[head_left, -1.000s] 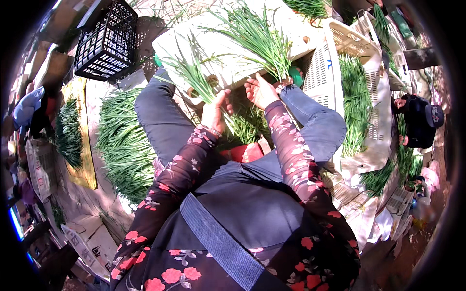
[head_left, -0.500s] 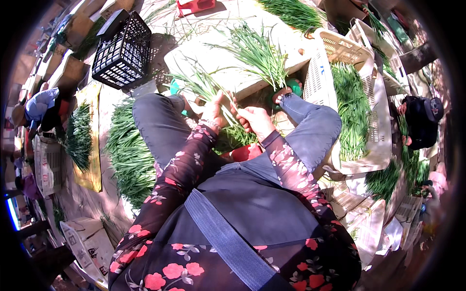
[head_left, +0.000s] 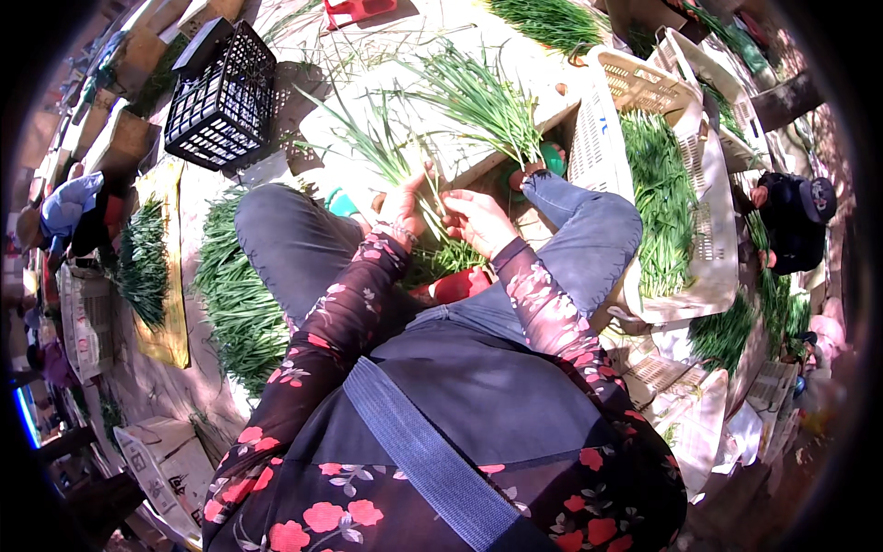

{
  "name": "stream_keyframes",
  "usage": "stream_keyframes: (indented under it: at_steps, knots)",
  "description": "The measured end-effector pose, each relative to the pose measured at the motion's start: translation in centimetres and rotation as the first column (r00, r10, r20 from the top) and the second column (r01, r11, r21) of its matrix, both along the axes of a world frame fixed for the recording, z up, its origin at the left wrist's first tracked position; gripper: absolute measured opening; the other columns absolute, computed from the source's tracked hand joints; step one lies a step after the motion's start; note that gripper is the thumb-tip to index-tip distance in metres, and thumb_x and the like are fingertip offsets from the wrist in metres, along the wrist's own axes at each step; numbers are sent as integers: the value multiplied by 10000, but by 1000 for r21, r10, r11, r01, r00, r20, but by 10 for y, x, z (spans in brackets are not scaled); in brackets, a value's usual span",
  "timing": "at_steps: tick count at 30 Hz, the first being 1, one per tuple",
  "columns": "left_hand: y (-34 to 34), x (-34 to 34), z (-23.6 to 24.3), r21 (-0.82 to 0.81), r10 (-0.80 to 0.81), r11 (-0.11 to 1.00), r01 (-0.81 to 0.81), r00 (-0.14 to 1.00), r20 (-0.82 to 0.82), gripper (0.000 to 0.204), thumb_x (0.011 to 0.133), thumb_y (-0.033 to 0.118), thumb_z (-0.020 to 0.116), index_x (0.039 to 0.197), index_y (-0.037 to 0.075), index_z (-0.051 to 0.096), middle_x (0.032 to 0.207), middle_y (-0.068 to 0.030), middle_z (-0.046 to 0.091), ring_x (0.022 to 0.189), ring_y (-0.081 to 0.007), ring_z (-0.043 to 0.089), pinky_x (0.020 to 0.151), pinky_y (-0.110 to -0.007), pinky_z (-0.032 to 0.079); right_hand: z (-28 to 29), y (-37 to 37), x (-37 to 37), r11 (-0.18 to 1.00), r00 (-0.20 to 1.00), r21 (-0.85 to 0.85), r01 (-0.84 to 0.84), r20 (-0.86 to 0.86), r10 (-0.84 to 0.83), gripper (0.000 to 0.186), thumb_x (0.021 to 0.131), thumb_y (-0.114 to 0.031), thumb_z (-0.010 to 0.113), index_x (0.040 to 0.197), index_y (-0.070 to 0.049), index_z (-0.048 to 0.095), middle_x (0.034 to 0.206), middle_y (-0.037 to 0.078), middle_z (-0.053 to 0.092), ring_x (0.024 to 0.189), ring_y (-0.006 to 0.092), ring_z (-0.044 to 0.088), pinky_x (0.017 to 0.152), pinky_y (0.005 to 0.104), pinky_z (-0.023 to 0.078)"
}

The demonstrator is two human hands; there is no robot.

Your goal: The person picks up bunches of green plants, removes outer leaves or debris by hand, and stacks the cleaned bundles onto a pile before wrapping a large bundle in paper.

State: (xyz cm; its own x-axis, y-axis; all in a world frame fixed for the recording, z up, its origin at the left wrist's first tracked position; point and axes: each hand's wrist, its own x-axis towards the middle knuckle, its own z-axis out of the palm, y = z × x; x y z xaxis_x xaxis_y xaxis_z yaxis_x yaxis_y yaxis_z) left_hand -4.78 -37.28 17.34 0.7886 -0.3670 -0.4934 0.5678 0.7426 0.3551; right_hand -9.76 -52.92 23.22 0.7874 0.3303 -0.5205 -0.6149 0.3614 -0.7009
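Note:
My left hand [head_left: 405, 204] is closed round the pale lower part of a bunch of long green stalks [head_left: 377, 143], their leafy ends fanning up over a white slab [head_left: 333, 129]. My right hand [head_left: 469, 216] meets it from the right, fingers pinched on pale stalk ends at the bottom of that bunch. Beyond, a second bunch [head_left: 487, 101] lies on the slab. Below my hands, between my bent legs, are loose greens [head_left: 446, 258] and something red [head_left: 460, 287], partly hidden. A large heap of greens [head_left: 235, 285] lies beside my left knee.
At right stands a white crate [head_left: 704, 276] of greens; at back left, a black crate [head_left: 221, 97]; at left, greens on a yellow sack [head_left: 170, 340]. A person in black [head_left: 791, 230] is at far right, another in blue [head_left: 72, 207] at far left. A red basket [head_left: 361, 9] sits behind.
Since a second ago my right hand has moved left to my left hand and closed on the stalks it holds. The whole view has shifted somewhat.

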Motion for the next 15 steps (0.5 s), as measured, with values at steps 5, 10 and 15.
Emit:
stream_keyframes:
  at_steps: [5,10,15]
  knots:
    - [-5,5,-2,-52,10,998,-19,985,-170,200,827,143,655,1025,117,670,911,-5,666,949,-241,620,814,-431,525,4,-4,3,978,976,-124,-166,123,181,202,863,-138,639,1040,-39,636,783,-24,607,632,47,549,552,193,468]
    - [14,34,-29,-250,116,958,-143,986,-117,154,869,129,610,1001,53,627,909,-63,652,790,-216,621,673,-339,549,26,-32,5,760,717,-469,-449,318,620,194,822,-188,683,947,-40,685,853,-1,658,751,70,583,659,234,495]
    - [23,58,-24,-287,172,940,-186,982,-74,263,929,320,565,1086,109,573,872,6,563,569,-68,413,433,-186,311,15,-96,46,-33,800,-996,-78,-83,594,409,781,-361,663,1068,-70,647,1058,163,655,997,306,621,878,397,480]
